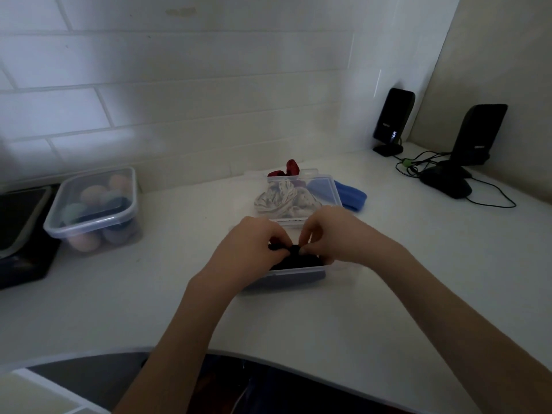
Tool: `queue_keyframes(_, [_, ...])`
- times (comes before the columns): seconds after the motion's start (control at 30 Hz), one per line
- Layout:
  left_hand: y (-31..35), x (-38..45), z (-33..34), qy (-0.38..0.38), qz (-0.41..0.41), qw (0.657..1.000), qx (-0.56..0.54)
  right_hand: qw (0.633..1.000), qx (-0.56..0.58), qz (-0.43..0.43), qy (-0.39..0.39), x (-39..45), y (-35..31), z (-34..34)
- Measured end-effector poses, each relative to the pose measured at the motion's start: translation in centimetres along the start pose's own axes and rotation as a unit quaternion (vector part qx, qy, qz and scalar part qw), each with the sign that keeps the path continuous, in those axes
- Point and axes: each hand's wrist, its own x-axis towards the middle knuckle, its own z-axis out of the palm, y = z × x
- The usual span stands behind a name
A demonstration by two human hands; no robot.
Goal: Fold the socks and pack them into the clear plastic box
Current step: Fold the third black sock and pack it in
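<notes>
Here, the left hand [254, 243] and right hand [328, 234] pinch a black sock [294, 258] between their fingertips, directly over the near end of the clear box [286, 276]. The sock bunches left-to-right, equally close to both hands.

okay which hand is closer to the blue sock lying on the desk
Right. The right hand sits just in front of the blue sock, slightly to its left; the left hand is farther left, pinching the black sock too.
</notes>
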Motion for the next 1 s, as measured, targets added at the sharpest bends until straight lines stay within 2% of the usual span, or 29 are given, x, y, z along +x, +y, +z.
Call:
queue_keyframes(0.07, [0.0,0.0,-0.1,-0.014,-0.005,1.0,0.006,0.999,0.021,-0.018,-0.038,-0.4,0.6,-0.5])
queue_keyframes(0.23, [0.3,0.4,-0.5,-0.067,-0.007,0.997,0.041,0.992,-0.073,-0.056,-0.08,-0.4,0.4,-0.8])
queue_keyframes(0.43, [0.4,0.9,-0.3,-0.088,-0.001,0.991,0.096,0.988,-0.147,-0.038,-0.032,0.6,-0.4,0.6])
queue_keyframes(0.5, [0.7,1.1,-0.2,-0.088,0.011,0.986,0.14,0.983,-0.175,-0.031,-0.044,1.0,-1.0,0.6])
queue_keyframes(0.63, [1.0,1.5,-0.1,-0.096,0.01,0.982,0.163,0.985,-0.153,-0.006,-0.084,2.0,-1.5,0.1])
queue_keyframes(1.0, [1.3,1.8,-0.1,-0.111,0.03,0.974,0.198,0.973,-0.217,-0.056,-0.06,-0.3,-0.4,-0.7])
